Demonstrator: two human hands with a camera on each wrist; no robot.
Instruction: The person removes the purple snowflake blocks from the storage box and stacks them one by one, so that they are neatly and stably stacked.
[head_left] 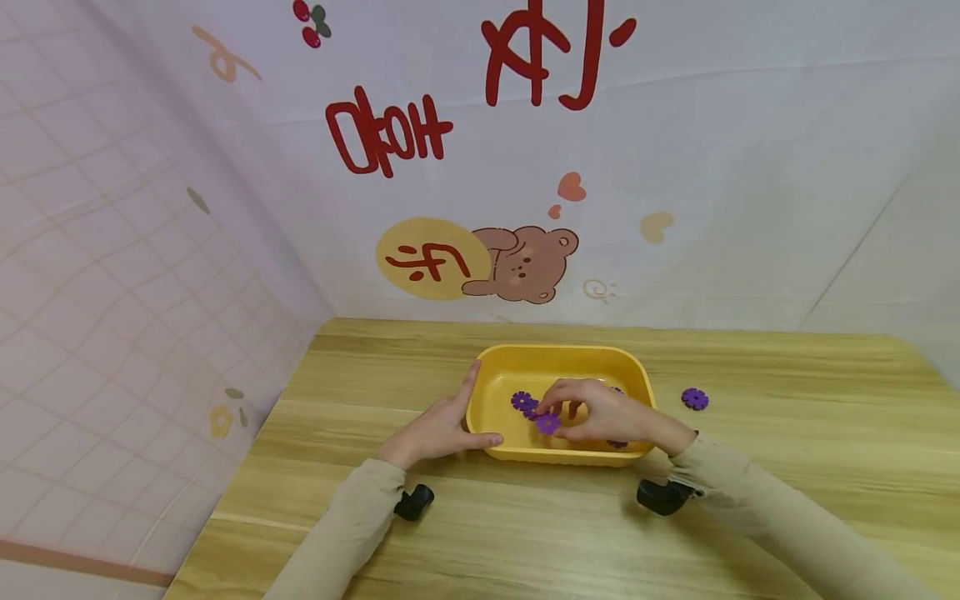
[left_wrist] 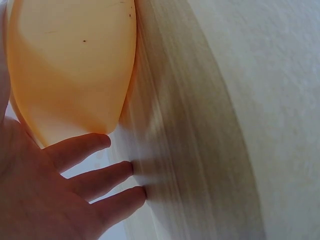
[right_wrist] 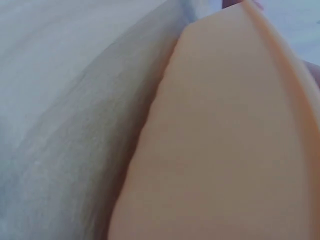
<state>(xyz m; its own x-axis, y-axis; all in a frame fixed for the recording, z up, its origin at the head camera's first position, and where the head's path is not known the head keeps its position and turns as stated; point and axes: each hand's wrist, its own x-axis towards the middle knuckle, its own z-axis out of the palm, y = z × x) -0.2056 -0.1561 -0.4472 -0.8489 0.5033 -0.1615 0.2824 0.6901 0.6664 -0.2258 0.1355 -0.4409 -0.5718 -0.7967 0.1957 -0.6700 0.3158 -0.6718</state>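
A: Behind, a pale wall [head_left: 757,183] with a bear print [head_left: 528,271]; below, a wood-grain table [head_left: 525,533]. Anything on top?

B: A yellow bin [head_left: 566,360], upright, toward the far edge. Inside, purple notched discs: a left disc [head_left: 521,401] and, just to its right, a middle disc [head_left: 529,408], touching or overlapping, hard to tell. Two more at the right end, partly hidden by the right hand [head_left: 607,412] and wrist.

A: All inside?

B: No. One stray disc [head_left: 695,398] flat on the table, right of the bin.

A: And the right hand?

B: Over the bin, fingers bent, apparently pinching a held disc [head_left: 547,423] between thumb and fingertips. Exact contact impossible to confirm.

A: The left hand [head_left: 438,429]?

B: Fingers extended along the bin's left end, thumb over the near-left corner. Steadying, probably.

A: Risks from here?

B: A slip of the held disc, given so thin an edge to pinch. A nudge to the middle disc, lying so close to the fingertips. A sideways slide of the bin, with the right wrist leaning on the rim and only straight fingers bracing opposite.
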